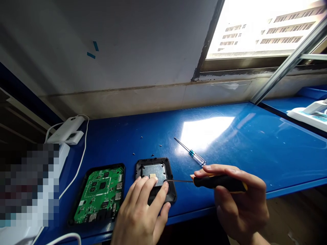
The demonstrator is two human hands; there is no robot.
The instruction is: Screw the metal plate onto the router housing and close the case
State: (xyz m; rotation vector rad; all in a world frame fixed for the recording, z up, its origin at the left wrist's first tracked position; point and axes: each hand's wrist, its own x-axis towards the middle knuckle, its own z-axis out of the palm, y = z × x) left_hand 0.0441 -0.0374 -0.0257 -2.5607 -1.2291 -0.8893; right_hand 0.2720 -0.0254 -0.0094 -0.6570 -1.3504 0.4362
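Observation:
My left hand (143,211) lies with its fingers pressed down on a black plastic case half (156,177) that holds a grey metal plate with a small tan pad. My right hand (237,200) is closed round a black-and-yellow screwdriver (217,182), whose thin shaft points left, its tip at the case's right side beside my left fingertips. To the left lies the other black case half with a green circuit board (99,194) in it.
A second small screwdriver with a clear blue handle (190,153) lies on the blue bench (255,146), beyond my right hand. Several tiny screws (150,146) are scattered behind the case. White power bank and cables (67,131) sit at left, a white device (311,114) at far right.

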